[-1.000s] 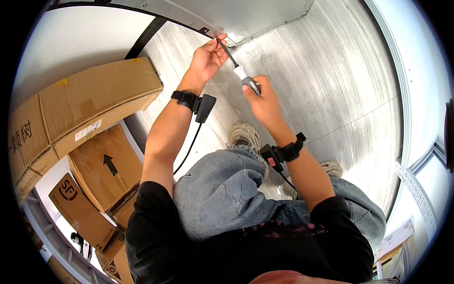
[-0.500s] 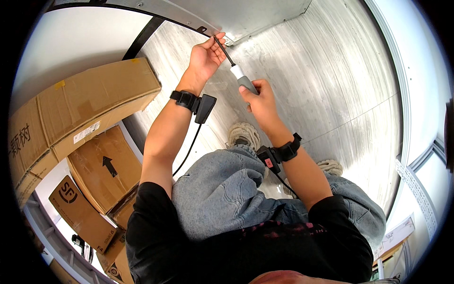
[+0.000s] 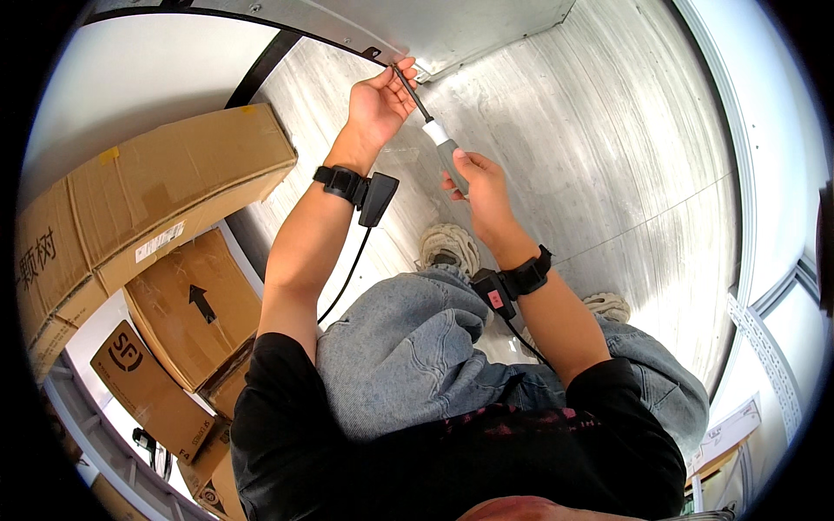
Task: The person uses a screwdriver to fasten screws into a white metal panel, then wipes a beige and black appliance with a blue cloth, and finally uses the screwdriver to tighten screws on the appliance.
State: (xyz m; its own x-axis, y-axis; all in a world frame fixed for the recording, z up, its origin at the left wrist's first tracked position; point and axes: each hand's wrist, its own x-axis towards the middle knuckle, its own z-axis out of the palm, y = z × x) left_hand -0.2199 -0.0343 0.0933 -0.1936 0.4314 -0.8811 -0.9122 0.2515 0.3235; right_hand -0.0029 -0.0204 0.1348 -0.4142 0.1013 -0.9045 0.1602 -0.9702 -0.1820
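Observation:
A screwdriver [image 3: 449, 154] with a grey and white handle and a dark shaft slants up to the left. My right hand [image 3: 482, 193] is closed around the lower part of its handle. Up by the tip, my left hand [image 3: 382, 104] pinches the shaft's far end between thumb and fingers. That tip meets the lower edge of a grey metal panel [image 3: 460, 35]; the screw or hole there is hidden by my fingers. Near the tip, a small dark slot shows in the panel's edge.
Cardboard boxes [image 3: 174, 174] are stacked at my left, close to my left forearm. Pale wood-look flooring [image 3: 591, 148] spreads under the panel and around my shoes [image 3: 449, 247]. A white wall with a metal-framed edge [image 3: 738, 174] stands on the right. Cables hang from both wrist straps.
My right hand has shifted its grip on the screwdriver handle, with the fingers now further round it. The left hand and the shaft stay nearly where they were.

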